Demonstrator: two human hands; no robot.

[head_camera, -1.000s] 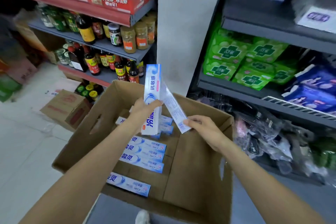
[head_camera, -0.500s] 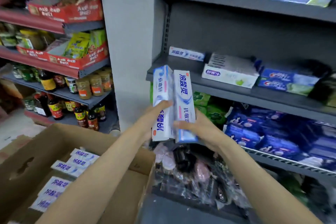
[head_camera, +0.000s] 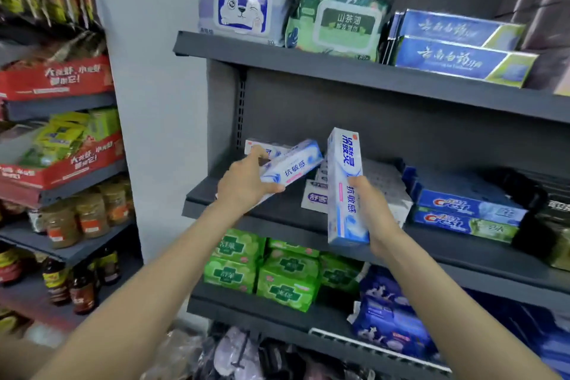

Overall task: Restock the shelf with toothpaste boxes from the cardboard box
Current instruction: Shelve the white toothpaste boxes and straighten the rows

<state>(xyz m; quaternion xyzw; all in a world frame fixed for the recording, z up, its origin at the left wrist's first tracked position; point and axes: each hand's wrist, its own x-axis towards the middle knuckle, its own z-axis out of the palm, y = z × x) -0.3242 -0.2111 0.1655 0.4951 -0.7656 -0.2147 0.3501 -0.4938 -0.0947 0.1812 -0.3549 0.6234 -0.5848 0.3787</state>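
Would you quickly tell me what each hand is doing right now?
Left hand: grips a tilted toothpaste box.
Right hand: grips an upright toothpaste box.

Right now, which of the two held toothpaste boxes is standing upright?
The toothpaste box in the right hand, box at, stands on end. The one in the left hand, box at, is tilted toward the shelf.

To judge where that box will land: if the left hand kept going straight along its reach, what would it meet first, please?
Probably the white toothpaste box lying at the shelf's back left, just beyond the left hand and its tilted toothpaste box; depth is uncertain.
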